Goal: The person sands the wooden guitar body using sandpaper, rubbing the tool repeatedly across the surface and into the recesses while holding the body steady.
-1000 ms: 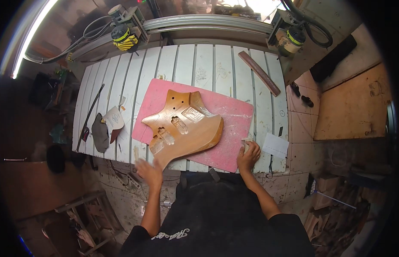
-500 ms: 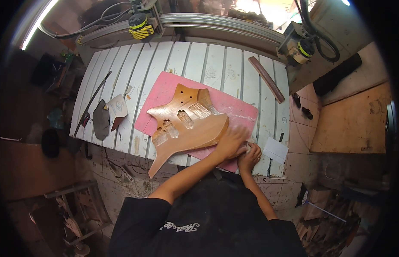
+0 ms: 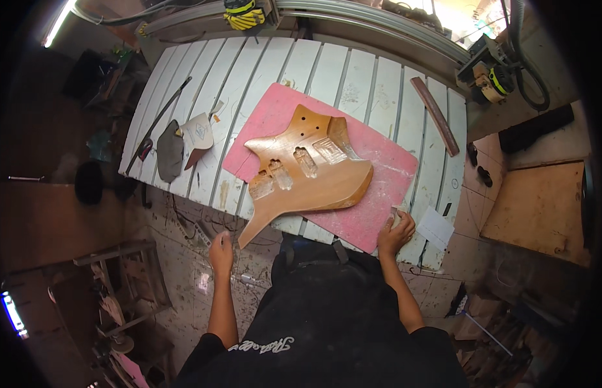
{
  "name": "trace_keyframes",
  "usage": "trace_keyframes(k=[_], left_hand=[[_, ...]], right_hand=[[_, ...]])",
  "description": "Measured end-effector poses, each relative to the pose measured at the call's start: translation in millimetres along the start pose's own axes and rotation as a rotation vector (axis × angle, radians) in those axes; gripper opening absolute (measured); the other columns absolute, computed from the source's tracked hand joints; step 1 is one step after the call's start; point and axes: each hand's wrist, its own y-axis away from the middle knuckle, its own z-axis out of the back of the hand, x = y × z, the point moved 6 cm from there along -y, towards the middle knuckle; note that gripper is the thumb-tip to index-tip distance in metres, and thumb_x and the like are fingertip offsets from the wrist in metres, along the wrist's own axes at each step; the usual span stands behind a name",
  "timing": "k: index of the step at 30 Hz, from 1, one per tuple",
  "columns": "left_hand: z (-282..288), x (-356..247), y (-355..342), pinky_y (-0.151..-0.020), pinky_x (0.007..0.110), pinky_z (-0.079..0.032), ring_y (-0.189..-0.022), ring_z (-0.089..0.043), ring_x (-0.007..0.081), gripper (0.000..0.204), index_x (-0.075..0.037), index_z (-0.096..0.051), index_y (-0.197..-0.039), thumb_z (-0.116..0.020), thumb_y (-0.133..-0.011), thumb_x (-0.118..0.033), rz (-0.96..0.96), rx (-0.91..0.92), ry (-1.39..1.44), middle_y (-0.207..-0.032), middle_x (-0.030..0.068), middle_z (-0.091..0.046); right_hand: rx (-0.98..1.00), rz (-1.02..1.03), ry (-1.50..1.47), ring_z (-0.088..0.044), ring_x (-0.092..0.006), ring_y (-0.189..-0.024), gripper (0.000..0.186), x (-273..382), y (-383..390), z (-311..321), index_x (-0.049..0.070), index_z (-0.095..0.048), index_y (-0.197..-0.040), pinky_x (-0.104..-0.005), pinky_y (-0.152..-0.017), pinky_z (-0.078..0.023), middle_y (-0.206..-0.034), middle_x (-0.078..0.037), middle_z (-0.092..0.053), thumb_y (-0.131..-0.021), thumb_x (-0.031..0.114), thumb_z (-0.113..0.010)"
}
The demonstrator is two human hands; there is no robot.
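A wooden electric guitar body (image 3: 320, 184) with pointed horns and routed cavities lies on a pink foam sheet (image 3: 391, 161). Beyond the table's front edge, my left hand (image 3: 221, 252) hangs beside the body's long near horn without touching it. Its fingers are curled loosely, and I see nothing in them. At the sheet's near right corner my right hand (image 3: 394, 234) rests with bent fingers around a small pale piece (image 3: 398, 212). Most of that piece is covered by the fingers, so its kind is unclear.
The white slatted table (image 3: 359, 84) carries a brown wooden bar (image 3: 435, 116) at right and a white paper (image 3: 435, 228) near my right hand. A grey cloth-like piece (image 3: 170, 150), a curved pale sheet (image 3: 197, 134) and a long dark rod (image 3: 160, 123) lie left. Machine rails (image 3: 372, 17) run behind.
My left hand has left the guitar body's right edge and swung left, off the table. My right hand stays by the sheet's corner. The whole view has shifted.
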Motion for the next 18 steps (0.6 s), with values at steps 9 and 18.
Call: trace_keyframes(k=[9,18], left_hand=[[-43.2,-5.9,5.9,-0.103,0.034,-0.053,-0.114,-0.070,0.0175,0.040,0.001,-0.072,-0.133,-0.075,-0.104,-0.026,0.228,0.446,0.911,-0.122,0.0087,-0.076],[-46.3,12.0,13.1,-0.108,0.039,-0.053,-0.116,-0.070,0.0204,0.043,0.000,-0.068,-0.138,-0.078,-0.101,-0.021,0.372,0.508,1.173,-0.128,0.0092,-0.074]], right_hand=[[-0.018,0.044,-0.015,-0.053,-0.0394,-0.132,0.035,7.7,-3.1,0.0,0.011,-0.061,-0.127,-0.0570,-0.111,-0.039,-0.134,-0.015,-0.059,-0.094,0.018,-0.070],[0.016,-0.007,0.012,-0.051,-0.0392,-0.134,0.038,0.3,-1.6,-0.2,0.012,-0.060,-0.131,-0.0576,-0.111,-0.039,-0.137,-0.013,-0.056,-0.094,0.017,-0.070]])
